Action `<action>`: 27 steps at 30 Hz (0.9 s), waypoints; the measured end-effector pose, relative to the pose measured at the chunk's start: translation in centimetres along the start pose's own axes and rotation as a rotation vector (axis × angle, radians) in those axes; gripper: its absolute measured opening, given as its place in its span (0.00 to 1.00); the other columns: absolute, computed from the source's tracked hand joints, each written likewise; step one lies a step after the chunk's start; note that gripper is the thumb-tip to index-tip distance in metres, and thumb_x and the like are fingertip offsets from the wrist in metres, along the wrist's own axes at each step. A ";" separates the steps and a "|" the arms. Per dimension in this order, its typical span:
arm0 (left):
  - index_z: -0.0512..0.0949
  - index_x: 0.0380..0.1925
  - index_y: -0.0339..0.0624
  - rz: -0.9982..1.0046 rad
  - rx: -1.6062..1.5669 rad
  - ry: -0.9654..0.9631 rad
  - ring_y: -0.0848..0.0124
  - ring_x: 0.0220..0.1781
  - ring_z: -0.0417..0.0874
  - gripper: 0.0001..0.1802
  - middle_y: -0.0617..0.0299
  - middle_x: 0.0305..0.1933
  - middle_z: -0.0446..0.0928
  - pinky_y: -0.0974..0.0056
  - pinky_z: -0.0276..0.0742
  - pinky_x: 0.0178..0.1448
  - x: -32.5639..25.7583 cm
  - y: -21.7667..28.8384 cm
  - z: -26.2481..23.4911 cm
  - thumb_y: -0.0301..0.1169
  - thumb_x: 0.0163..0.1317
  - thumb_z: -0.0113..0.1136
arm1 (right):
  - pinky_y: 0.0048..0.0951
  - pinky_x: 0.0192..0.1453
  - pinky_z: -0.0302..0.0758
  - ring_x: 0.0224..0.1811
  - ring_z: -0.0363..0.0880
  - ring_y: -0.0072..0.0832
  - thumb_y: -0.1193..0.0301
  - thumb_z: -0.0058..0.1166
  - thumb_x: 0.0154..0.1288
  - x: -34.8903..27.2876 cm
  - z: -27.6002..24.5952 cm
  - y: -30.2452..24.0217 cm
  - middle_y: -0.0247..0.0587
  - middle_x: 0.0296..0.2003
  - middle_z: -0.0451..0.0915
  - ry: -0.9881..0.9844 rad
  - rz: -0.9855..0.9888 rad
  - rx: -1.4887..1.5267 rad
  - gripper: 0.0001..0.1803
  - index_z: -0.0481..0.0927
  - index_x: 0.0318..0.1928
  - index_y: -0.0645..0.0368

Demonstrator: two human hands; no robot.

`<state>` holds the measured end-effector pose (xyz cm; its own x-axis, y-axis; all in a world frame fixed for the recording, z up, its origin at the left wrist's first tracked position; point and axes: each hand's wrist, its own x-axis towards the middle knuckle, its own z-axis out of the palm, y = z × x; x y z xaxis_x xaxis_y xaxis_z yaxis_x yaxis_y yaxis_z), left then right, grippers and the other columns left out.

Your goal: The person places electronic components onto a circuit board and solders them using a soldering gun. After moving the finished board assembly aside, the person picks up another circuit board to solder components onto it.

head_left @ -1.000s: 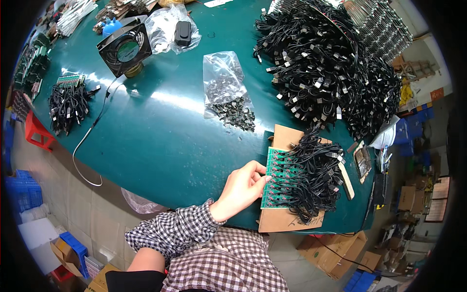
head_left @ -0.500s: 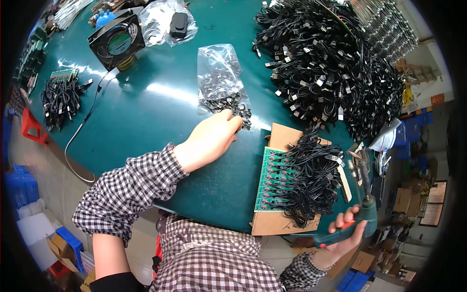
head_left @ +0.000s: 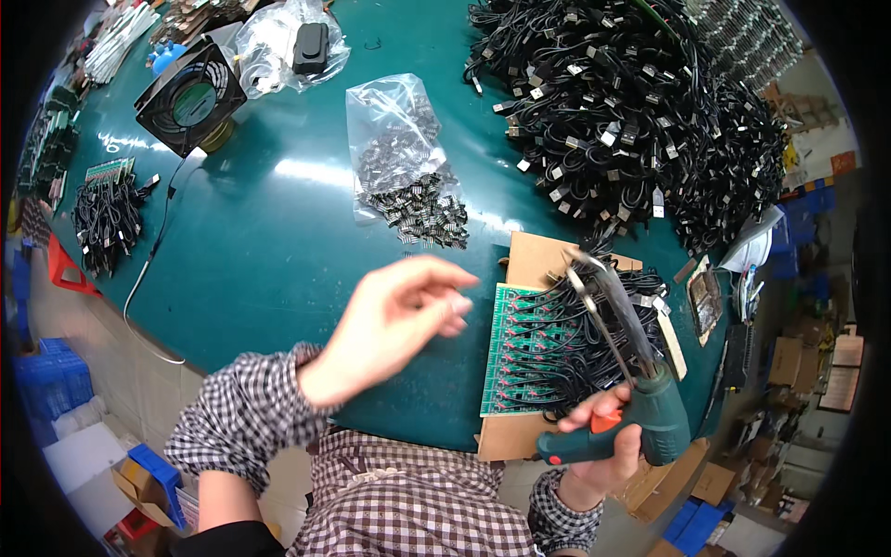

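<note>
My right hand (head_left: 603, 446) is wrapped round the handle of a green soldering gun (head_left: 664, 422) with a red trigger. Its long metal tip and feed tube reach over a row of green circuit boards (head_left: 520, 348) with black USB cables (head_left: 594, 362) attached. This row lies on a piece of cardboard (head_left: 534, 258). Left of the boards, my left hand (head_left: 385, 320) hovers above the table with thumb and fingers curled together. Whatever they pinch is too small and blurred to name. Beyond it, small metal connectors (head_left: 422, 209) spill out of a clear plastic bag (head_left: 385, 102).
A large heap of black USB cables (head_left: 603, 121) fills the far right of the green table (head_left: 288, 241). At the left stand a black fan (head_left: 193, 100) with its cord and a small bundle of wired boards (head_left: 107, 218). A black case (head_left: 311, 48) lies on plastic wrap.
My left hand has left the connector pile and come back toward me. My right hand has swung the soldering gun left, so its tip is now over the cables by the boards.
</note>
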<state>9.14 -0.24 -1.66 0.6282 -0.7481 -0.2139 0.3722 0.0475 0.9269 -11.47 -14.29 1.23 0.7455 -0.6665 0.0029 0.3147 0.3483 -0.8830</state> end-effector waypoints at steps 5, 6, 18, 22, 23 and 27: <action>0.75 0.41 0.28 -0.200 -0.371 0.012 0.67 0.40 0.81 0.11 0.49 0.39 0.77 0.67 0.79 0.46 -3.3 0.3 4.2 0.23 0.59 0.53 | 0.34 0.43 0.76 0.38 0.76 0.33 0.83 0.52 0.51 1.8 3.9 0.6 0.46 0.35 0.73 -0.079 -0.022 -0.662 0.25 0.64 0.51 0.68; 0.75 0.40 0.27 -0.217 -0.408 0.024 0.67 0.40 0.81 0.10 0.50 0.38 0.77 0.68 0.80 0.46 -3.5 0.3 4.9 0.21 0.58 0.54 | 0.32 0.44 0.75 0.38 0.76 0.32 0.86 0.53 0.49 2.1 3.6 0.9 0.45 0.35 0.73 -0.155 -0.087 -0.794 0.26 0.63 0.52 0.68; 0.75 0.38 0.25 -0.043 -0.371 0.060 0.66 0.39 0.81 0.09 0.50 0.37 0.77 0.67 0.81 0.44 -4.1 -1.2 6.7 0.17 0.56 0.55 | 0.24 0.39 0.73 0.33 0.74 0.25 0.86 0.54 0.50 2.1 4.4 1.2 0.40 0.32 0.72 -0.057 -0.075 -0.735 0.20 0.66 0.45 0.67; 0.76 0.34 0.26 0.020 -0.160 0.019 0.67 0.38 0.82 0.06 0.53 0.34 0.79 0.69 0.81 0.42 -4.3 -1.5 6.2 0.16 0.55 0.55 | 0.24 0.38 0.73 0.32 0.74 0.24 0.85 0.55 0.50 1.9 4.3 1.3 0.40 0.32 0.72 -0.032 -0.013 -0.779 0.20 0.67 0.45 0.66; 0.76 0.34 0.27 0.110 -0.002 0.003 0.68 0.38 0.82 0.06 0.53 0.33 0.79 0.71 0.81 0.40 -4.3 -1.3 5.9 0.17 0.54 0.55 | 0.25 0.38 0.73 0.32 0.73 0.24 0.85 0.54 0.50 2.0 4.2 1.3 0.40 0.32 0.72 -0.096 -0.045 -0.882 0.20 0.67 0.45 0.66; 0.77 0.32 0.29 0.248 0.273 -0.038 0.71 0.35 0.82 0.06 0.53 0.30 0.78 0.73 0.80 0.34 -4.0 -0.7 4.7 0.18 0.52 0.57 | 0.25 0.35 0.74 0.28 0.76 0.24 0.81 0.60 0.46 2.2 4.8 1.7 0.35 0.25 0.76 0.013 0.019 -1.042 0.08 0.76 0.28 0.61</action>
<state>3.17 -0.44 0.03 0.6488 -0.7602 0.0342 0.0131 0.0561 0.9983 -6.50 -12.04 2.00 0.7367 -0.6760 -0.0147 -0.3648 -0.3790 -0.8505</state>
